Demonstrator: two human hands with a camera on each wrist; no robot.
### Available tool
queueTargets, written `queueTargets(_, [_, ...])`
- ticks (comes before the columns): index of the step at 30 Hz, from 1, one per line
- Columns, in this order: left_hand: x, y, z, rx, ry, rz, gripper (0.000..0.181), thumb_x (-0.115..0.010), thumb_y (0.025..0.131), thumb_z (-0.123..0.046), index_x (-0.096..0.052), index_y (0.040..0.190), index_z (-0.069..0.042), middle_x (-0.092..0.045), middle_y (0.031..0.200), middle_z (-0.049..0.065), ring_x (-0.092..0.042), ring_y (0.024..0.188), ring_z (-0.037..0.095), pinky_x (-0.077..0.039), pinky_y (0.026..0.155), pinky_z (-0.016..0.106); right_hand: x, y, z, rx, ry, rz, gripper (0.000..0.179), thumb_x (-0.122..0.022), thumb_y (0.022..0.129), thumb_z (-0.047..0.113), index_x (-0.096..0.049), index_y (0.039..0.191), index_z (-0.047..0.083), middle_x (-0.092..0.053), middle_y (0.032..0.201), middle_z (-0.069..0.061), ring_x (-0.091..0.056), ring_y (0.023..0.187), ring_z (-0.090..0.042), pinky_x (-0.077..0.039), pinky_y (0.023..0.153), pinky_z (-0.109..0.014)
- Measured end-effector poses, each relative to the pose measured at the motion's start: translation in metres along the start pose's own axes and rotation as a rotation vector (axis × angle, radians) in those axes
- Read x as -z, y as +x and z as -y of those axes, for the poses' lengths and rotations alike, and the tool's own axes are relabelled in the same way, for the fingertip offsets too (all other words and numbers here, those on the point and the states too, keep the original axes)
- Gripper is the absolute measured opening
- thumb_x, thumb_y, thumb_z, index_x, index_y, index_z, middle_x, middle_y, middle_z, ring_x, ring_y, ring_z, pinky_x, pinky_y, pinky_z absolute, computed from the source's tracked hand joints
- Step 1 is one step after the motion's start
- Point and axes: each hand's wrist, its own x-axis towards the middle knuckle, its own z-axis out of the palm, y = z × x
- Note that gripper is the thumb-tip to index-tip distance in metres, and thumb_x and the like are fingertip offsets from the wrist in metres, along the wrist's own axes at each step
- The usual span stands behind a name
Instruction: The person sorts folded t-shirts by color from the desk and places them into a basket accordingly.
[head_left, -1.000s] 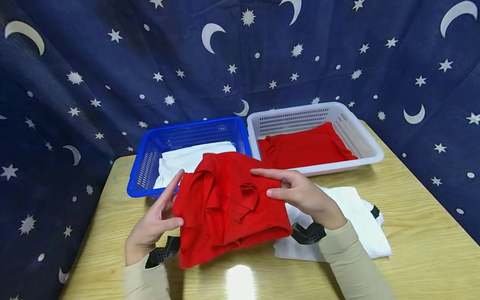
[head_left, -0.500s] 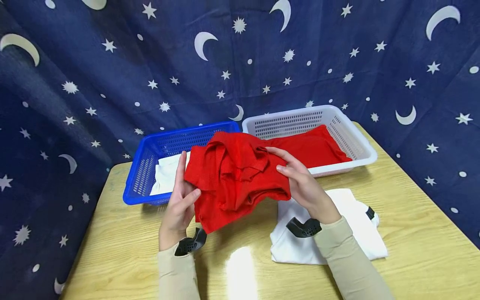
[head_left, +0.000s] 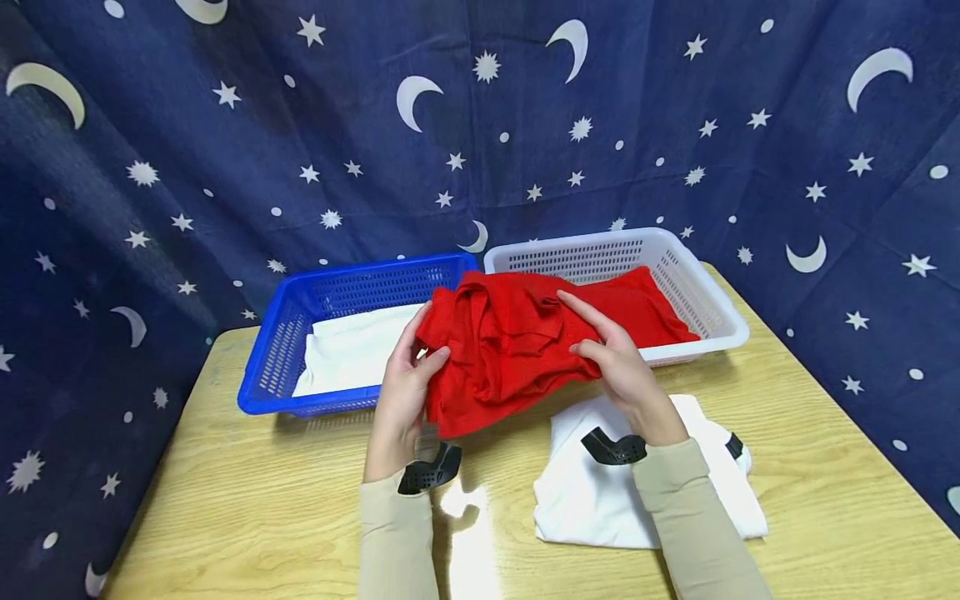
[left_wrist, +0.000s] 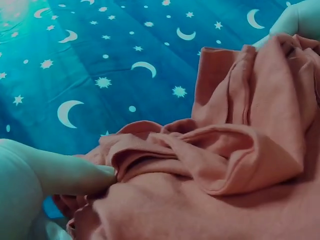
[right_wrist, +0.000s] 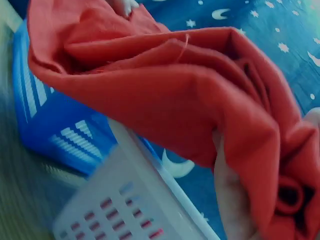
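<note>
A loosely folded red garment (head_left: 510, 350) is held up between my two hands, in front of the two baskets. My left hand (head_left: 402, 387) grips its left edge, thumb on top; that thumb presses the cloth (left_wrist: 215, 185) in the left wrist view. On the other side my right hand (head_left: 624, 375) holds the right edge, thumb and forefinger over the upper face. The garment overlaps the front left of a white basket (head_left: 723, 329), where another red garment (head_left: 652, 312) lies. The right wrist view shows the held garment's folded edge (right_wrist: 150, 100) above both baskets.
Left of the white basket stands a blue basket (head_left: 258, 367) containing folded white cloth (head_left: 352, 342). A white garment (head_left: 592, 492) lies on the wooden table (head_left: 247, 500) beneath my right forearm. A dark blue curtain (head_left: 225, 183) with moons and stars hangs behind.
Both hands have carried the red garment forward and to the right, away from the blue basket and over the white basket's front edge. My left hand has come closer to the right one.
</note>
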Motion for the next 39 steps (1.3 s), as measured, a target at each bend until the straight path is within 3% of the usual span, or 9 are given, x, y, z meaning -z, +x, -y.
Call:
queueTargets(3, [-0.002, 0.002, 0.000, -0.019, 0.026, -0.038, 0.060, -0.054, 0.084, 0.004, -0.042, 0.133, -0.029, -0.045, 0.124, 0.009, -0.048, 0.109, 0.026, -0.046, 0.083, 0.032, 0.010, 0.007, -0.001, 0.003, -0.082, -0.037, 0.068, -0.037, 0.079, -0.015, -0.041, 0.135, 0.023, -0.030, 0.140, -0.001, -0.048, 0.097, -0.012, -0.046, 0.065, -0.015])
queueTargets(6, [-0.008, 0.007, 0.001, -0.043, 0.004, -0.071, 0.061, -0.054, 0.084, 0.004, -0.041, 0.133, -0.030, -0.045, 0.124, 0.007, -0.048, 0.108, 0.025, -0.046, 0.083, 0.032, 0.021, 0.012, -0.001, 0.019, -0.249, -0.095, 0.071, -0.038, 0.077, -0.014, -0.043, 0.133, 0.030, -0.031, 0.140, 0.003, -0.034, 0.116, -0.011, -0.042, 0.077, -0.016])
queueTargets(9, [-0.017, 0.014, 0.004, -0.068, -0.022, -0.103, 0.060, -0.054, 0.084, 0.004, -0.042, 0.132, -0.031, -0.045, 0.124, 0.006, -0.049, 0.107, 0.025, -0.046, 0.082, 0.034, 0.033, 0.014, 0.001, -0.001, -0.399, -0.169, 0.071, -0.040, 0.077, -0.011, -0.045, 0.129, 0.038, -0.032, 0.139, 0.007, -0.029, 0.120, -0.013, -0.037, 0.082, -0.018])
queueTargets(15, [-0.048, 0.036, 0.021, -0.076, 0.021, -0.117, 0.047, -0.052, 0.085, 0.003, -0.055, 0.123, -0.024, -0.050, 0.123, 0.001, -0.049, 0.108, 0.020, -0.043, 0.087, 0.032, 0.060, 0.014, 0.002, -0.019, -0.536, -0.298, 0.069, -0.039, 0.081, -0.008, -0.044, 0.127, 0.043, -0.032, 0.140, 0.009, -0.027, 0.122, -0.011, -0.028, 0.088, -0.025])
queueTargets(25, [-0.077, 0.063, 0.035, -0.080, 0.425, 0.004, 0.048, -0.058, 0.084, -0.015, -0.047, 0.130, -0.023, -0.040, 0.127, 0.002, -0.037, 0.117, 0.014, -0.033, 0.096, 0.031, 0.082, 0.018, 0.000, 0.032, -0.557, -0.511, 0.070, -0.035, 0.081, -0.010, -0.043, 0.129, 0.040, -0.030, 0.141, 0.009, -0.024, 0.127, -0.004, -0.022, 0.101, -0.024])
queueTargets(30, [-0.078, 0.070, 0.032, -0.066, 0.588, 0.097, 0.052, -0.056, 0.086, -0.025, -0.040, 0.136, -0.021, -0.034, 0.132, 0.004, -0.033, 0.122, 0.016, -0.032, 0.098, 0.031, 0.082, 0.019, 0.001, 0.033, -0.592, -0.528, 0.069, -0.034, 0.081, -0.009, -0.042, 0.129, 0.041, -0.032, 0.140, 0.007, -0.026, 0.126, -0.005, -0.024, 0.098, -0.023])
queueTargets(35, [-0.081, 0.072, 0.033, -0.075, 0.759, 0.133, 0.053, -0.053, 0.088, -0.029, -0.037, 0.137, -0.021, -0.032, 0.134, 0.007, -0.035, 0.121, 0.020, -0.033, 0.097, 0.036, 0.081, 0.016, 0.000, 0.047, -0.676, -0.539, 0.070, -0.034, 0.081, -0.008, -0.042, 0.129, 0.042, -0.034, 0.139, 0.005, -0.026, 0.126, -0.004, -0.024, 0.098, -0.023])
queueTargets(37, [-0.084, 0.073, 0.034, -0.064, 0.790, 0.155, 0.055, -0.053, 0.088, -0.030, -0.035, 0.138, -0.021, -0.030, 0.136, 0.006, -0.034, 0.122, 0.020, -0.033, 0.098, 0.037, 0.081, 0.015, -0.001, 0.038, -0.724, -0.544, 0.070, -0.034, 0.081, -0.007, -0.041, 0.129, 0.044, -0.034, 0.139, 0.004, -0.028, 0.123, -0.001, -0.027, 0.093, -0.022])
queueTargets(39, [-0.086, 0.073, 0.036, -0.048, 0.803, 0.182, 0.056, -0.053, 0.088, -0.030, -0.033, 0.139, -0.019, -0.027, 0.138, 0.006, -0.034, 0.122, 0.020, -0.033, 0.098, 0.036, 0.082, 0.013, -0.003, 0.018, -0.795, -0.547, 0.070, -0.035, 0.081, -0.005, -0.039, 0.130, 0.046, -0.036, 0.138, 0.001, -0.047, 0.102, -0.005, -0.037, 0.077, -0.020])
